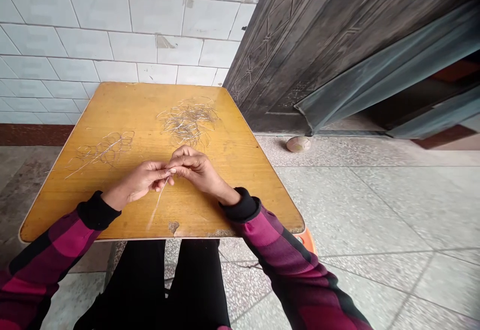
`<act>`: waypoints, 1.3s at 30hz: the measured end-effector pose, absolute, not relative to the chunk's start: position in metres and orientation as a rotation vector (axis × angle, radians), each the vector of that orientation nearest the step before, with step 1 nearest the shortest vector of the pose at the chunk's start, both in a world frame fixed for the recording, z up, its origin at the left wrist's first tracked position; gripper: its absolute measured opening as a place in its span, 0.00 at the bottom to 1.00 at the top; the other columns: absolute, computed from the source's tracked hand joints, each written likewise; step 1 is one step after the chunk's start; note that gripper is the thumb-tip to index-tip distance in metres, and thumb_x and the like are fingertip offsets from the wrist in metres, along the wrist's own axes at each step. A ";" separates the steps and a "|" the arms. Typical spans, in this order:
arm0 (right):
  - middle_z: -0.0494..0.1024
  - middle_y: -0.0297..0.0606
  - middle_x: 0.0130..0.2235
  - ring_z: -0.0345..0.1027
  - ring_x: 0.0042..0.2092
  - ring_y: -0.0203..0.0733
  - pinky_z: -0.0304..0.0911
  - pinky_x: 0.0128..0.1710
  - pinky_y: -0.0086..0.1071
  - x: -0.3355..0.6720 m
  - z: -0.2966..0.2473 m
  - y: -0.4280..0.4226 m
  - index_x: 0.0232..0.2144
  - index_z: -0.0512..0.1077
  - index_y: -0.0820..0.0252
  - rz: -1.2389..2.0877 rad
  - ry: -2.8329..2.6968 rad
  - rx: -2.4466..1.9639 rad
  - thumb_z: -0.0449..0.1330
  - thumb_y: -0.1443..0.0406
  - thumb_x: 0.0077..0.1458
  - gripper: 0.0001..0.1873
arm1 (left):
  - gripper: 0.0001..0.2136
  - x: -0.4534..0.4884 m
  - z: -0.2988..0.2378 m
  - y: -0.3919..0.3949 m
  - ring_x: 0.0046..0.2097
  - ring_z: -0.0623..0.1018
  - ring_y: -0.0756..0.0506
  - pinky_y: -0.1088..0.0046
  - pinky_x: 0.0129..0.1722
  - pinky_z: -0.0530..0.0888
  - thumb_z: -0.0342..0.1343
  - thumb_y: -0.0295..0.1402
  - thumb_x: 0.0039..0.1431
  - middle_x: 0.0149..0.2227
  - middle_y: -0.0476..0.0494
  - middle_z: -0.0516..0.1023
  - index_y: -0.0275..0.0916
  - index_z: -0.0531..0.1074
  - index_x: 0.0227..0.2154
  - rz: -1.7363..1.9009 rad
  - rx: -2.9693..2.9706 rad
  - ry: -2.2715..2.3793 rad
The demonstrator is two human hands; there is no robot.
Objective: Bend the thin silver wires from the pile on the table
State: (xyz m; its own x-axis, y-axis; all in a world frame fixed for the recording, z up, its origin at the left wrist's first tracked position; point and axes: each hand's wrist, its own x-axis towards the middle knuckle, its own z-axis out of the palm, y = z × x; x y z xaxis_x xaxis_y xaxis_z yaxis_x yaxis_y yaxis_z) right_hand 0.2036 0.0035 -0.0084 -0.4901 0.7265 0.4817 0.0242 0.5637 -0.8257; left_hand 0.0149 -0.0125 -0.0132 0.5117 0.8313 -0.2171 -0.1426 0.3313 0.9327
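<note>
Over the near half of the wooden table, my left hand and my right hand meet fingertip to fingertip. Both pinch a thin, pale wire, whose free end slants down toward the table's front edge. The part of it between my fingers is hidden. Just beyond my right hand lies a loose tangle of thin wires. Off to the left, past my left hand, sits a smaller spread of wires, some looped and some straight.
White tiled wall stands behind the table. A dark carved door with a grey-green curtain is at the right. A round pale object lies on the floor by the doorway. Something orange shows under the table's right corner.
</note>
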 end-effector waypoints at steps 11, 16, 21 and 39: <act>0.73 0.33 0.29 0.62 0.23 0.28 0.59 0.25 0.26 0.207 -0.010 0.003 0.30 0.74 0.61 1.129 -1.852 -0.824 0.59 0.56 0.60 0.14 | 0.09 0.009 -0.004 -0.018 0.36 0.73 0.46 0.69 0.38 0.66 0.63 0.38 0.52 0.32 0.44 0.78 0.38 0.79 0.29 0.932 1.253 0.840; 0.74 0.34 0.29 0.64 0.27 0.30 0.60 0.30 0.27 0.204 -0.013 0.003 0.29 0.73 0.61 0.969 -1.911 -0.846 0.57 0.59 0.61 0.13 | 0.07 0.012 -0.008 -0.020 0.36 0.72 0.46 0.69 0.37 0.65 0.63 0.37 0.52 0.32 0.44 0.79 0.39 0.80 0.29 0.890 1.313 0.821; 0.73 0.33 0.28 0.64 0.28 0.30 0.59 0.28 0.26 0.200 -0.015 0.003 0.29 0.72 0.60 1.079 -1.812 -0.877 0.59 0.59 0.59 0.11 | 0.06 0.017 -0.007 -0.019 0.35 0.73 0.47 0.70 0.38 0.68 0.65 0.34 0.49 0.29 0.44 0.78 0.36 0.78 0.25 0.939 1.063 0.725; 0.73 0.28 0.22 0.67 0.25 0.28 0.62 0.27 0.21 0.206 -0.016 0.006 0.31 0.74 0.61 1.988 -1.277 -0.700 0.65 0.59 0.54 0.11 | 0.07 0.005 -0.005 -0.011 0.23 0.68 0.57 0.79 0.27 0.70 0.68 0.30 0.49 0.29 0.46 0.77 0.33 0.75 0.24 0.899 0.780 0.603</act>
State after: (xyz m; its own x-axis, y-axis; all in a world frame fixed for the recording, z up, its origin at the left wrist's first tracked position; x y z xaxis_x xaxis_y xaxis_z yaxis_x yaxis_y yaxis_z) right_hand 0.2057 0.0062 -0.0163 -0.6357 0.7675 -0.0826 -0.2439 -0.3012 -0.9218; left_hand 0.0048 -0.0114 -0.0055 0.4960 0.8574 -0.1373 -0.4527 0.3903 0.8017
